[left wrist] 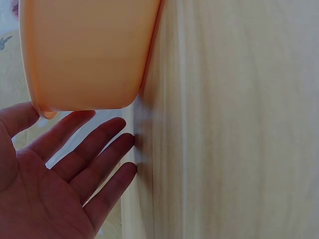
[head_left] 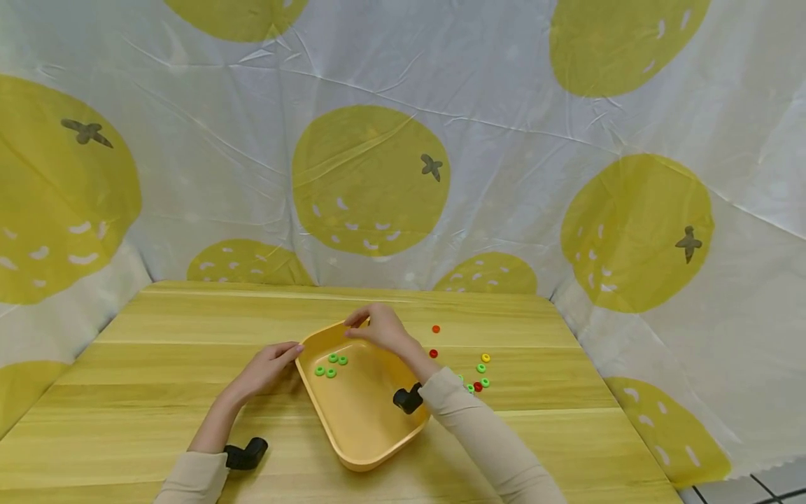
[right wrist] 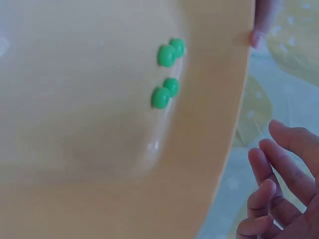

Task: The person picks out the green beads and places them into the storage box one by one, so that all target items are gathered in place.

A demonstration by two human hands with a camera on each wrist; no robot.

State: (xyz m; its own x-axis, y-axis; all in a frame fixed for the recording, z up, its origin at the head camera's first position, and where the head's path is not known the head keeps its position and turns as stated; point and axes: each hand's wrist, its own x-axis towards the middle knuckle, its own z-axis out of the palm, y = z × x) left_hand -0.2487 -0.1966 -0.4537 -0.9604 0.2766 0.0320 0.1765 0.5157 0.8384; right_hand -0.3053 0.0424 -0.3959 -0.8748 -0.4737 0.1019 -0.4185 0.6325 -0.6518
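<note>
A yellow-orange plastic tray (head_left: pixel 362 416) stands on the table, turned at an angle. Several small green ring-shaped beads (head_left: pixel 331 373) lie inside it near the left wall. At the tray's left rim is my left hand (head_left: pixel 267 367); in the left wrist view its thumb touches the rim and the other fingers are spread, fairly straight, beside the outer wall. Over the tray's far end hovers my right hand (head_left: pixel 378 327), with fingers loosely bent. The right wrist view shows a gap between its thumb and fingertips, with nothing visible in it.
Right of the tray, loose beads are scattered on the wooden table (head_left: pixel 541 455): an orange-red bead (head_left: pixel 436 329), a red bead (head_left: pixel 434 353), a yellow bead (head_left: pixel 485 358), and several green and red ones, partly hidden by my right sleeve (head_left: pixel 485 434). A fruit-patterned curtain (head_left: pixel 504 189) hangs behind.
</note>
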